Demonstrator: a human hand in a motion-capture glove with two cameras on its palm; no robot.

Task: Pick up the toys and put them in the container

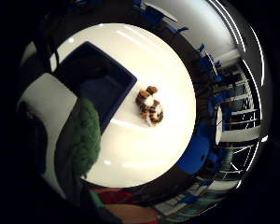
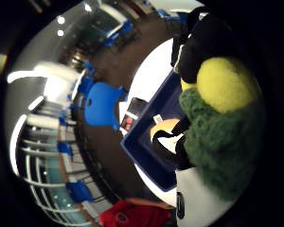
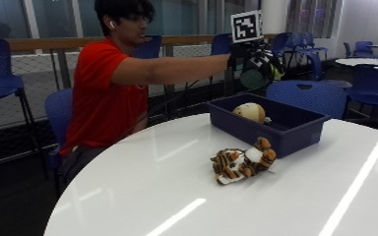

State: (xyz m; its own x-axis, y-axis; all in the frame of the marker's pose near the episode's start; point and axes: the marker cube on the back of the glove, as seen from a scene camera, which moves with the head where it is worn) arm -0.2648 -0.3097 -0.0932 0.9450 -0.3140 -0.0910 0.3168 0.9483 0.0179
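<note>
Gloved right hand point(image 3: 254, 61) clamped on a green-and-yellow toy point(image 2: 217, 113) above the blue container point(image 3: 267, 125); tiger toy point(image 3: 243, 162) beside the container. No legible writing.

I hold my right arm point(image 3: 169, 69) stretched straight out at shoulder height, bare below a red sleeve. My black-gloved right hand point(image 3: 254, 61) has its fingers curled around something green and yellow.

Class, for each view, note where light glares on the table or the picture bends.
Outside view: long bright streaks cross the white table near the tiger toy. Little finger side palm view: the table bulges round. Thumb side palm view: railings curve.
</note>
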